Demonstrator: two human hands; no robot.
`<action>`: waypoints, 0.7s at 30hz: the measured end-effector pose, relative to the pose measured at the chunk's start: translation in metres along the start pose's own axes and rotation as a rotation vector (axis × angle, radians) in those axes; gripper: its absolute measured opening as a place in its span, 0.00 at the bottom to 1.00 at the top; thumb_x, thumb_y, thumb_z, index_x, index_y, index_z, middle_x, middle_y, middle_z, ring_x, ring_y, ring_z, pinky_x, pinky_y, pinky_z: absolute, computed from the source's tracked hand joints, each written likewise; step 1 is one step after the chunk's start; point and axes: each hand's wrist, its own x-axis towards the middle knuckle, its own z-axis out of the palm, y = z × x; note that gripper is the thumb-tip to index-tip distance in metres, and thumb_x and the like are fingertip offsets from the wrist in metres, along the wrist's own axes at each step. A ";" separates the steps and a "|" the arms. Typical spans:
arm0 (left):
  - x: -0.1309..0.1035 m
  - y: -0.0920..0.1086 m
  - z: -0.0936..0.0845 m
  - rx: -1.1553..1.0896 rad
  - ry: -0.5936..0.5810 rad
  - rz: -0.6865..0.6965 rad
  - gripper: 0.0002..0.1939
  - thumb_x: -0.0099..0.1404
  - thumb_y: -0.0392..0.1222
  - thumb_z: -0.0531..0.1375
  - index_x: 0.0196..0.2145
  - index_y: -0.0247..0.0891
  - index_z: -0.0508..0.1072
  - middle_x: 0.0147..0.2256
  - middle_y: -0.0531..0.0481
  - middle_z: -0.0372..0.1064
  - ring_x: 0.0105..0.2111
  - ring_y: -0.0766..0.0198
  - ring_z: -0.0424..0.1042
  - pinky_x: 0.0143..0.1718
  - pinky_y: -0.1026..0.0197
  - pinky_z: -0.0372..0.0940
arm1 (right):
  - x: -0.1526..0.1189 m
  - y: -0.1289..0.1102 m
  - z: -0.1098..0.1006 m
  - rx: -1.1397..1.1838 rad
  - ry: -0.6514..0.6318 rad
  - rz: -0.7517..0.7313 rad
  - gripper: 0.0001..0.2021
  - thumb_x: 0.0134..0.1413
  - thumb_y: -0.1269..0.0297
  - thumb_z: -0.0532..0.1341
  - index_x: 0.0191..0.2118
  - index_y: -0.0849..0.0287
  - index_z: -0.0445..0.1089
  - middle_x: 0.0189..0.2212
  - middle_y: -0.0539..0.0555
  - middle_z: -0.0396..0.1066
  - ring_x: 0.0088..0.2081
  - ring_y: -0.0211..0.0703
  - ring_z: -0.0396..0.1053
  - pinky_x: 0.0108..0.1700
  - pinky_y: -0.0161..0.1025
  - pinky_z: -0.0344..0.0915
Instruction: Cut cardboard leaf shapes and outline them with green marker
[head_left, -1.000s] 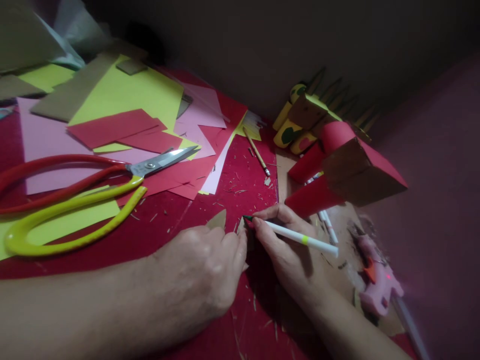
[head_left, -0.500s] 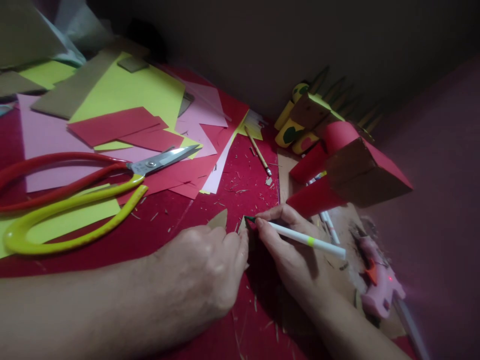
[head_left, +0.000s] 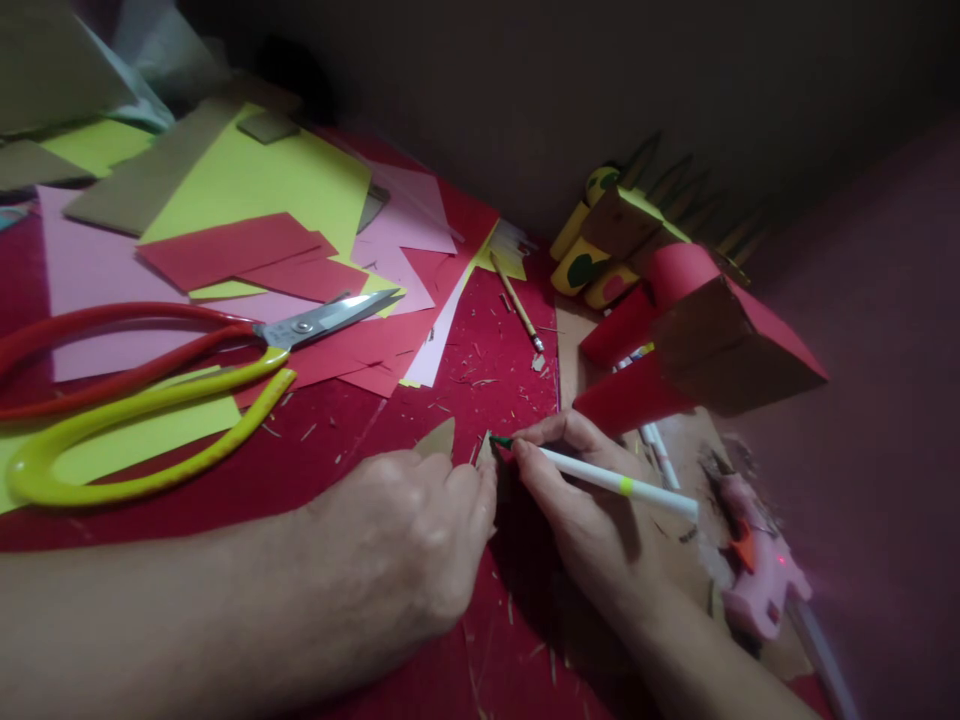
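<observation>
Left hand point(head_left: 420, 530): curled, its fingers bunched over the small brown piece; whether they pinch it or only press it, I cannot tell.
Right hand point(head_left: 581, 490): pinching the white marker point(head_left: 622, 486) near its green tip.
Small brown piece point(head_left: 486, 447): between the hands, point jutting past the left fingers, marker tip at its edge.
Second brown piece point(head_left: 436, 440): beyond the left knuckles, on the red worktop point(head_left: 517, 625).
Scissors point(head_left: 300, 330): at left, blades over coloured paper.
Glue gun point(head_left: 761, 590): right of the right hand.
</observation>
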 end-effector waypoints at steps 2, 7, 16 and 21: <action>0.001 -0.002 -0.005 0.013 0.006 0.000 0.21 0.56 0.21 0.55 0.38 0.33 0.85 0.29 0.45 0.79 0.24 0.56 0.75 0.34 0.53 0.74 | 0.001 0.000 0.001 0.001 0.005 -0.003 0.05 0.51 0.64 0.68 0.26 0.54 0.75 0.20 0.48 0.76 0.22 0.39 0.71 0.22 0.30 0.67; 0.003 -0.002 -0.007 0.025 0.009 0.015 0.21 0.55 0.22 0.56 0.38 0.32 0.85 0.29 0.44 0.80 0.24 0.56 0.75 0.33 0.53 0.75 | 0.000 0.002 0.002 0.034 0.007 -0.025 0.05 0.53 0.65 0.69 0.27 0.54 0.76 0.19 0.47 0.76 0.22 0.39 0.73 0.22 0.30 0.68; -0.005 0.004 0.013 0.000 0.092 -0.039 0.14 0.62 0.26 0.58 0.40 0.27 0.83 0.28 0.42 0.76 0.24 0.54 0.72 0.32 0.51 0.74 | -0.002 0.008 0.000 0.045 -0.029 -0.027 0.05 0.56 0.65 0.70 0.29 0.54 0.77 0.21 0.47 0.77 0.24 0.38 0.74 0.25 0.29 0.69; 0.000 0.002 0.000 0.038 0.015 0.001 0.23 0.59 0.21 0.54 0.44 0.27 0.86 0.30 0.42 0.82 0.25 0.56 0.76 0.33 0.54 0.76 | -0.002 0.004 0.001 0.018 -0.011 -0.029 0.07 0.54 0.65 0.69 0.26 0.54 0.75 0.19 0.47 0.75 0.22 0.38 0.72 0.23 0.29 0.67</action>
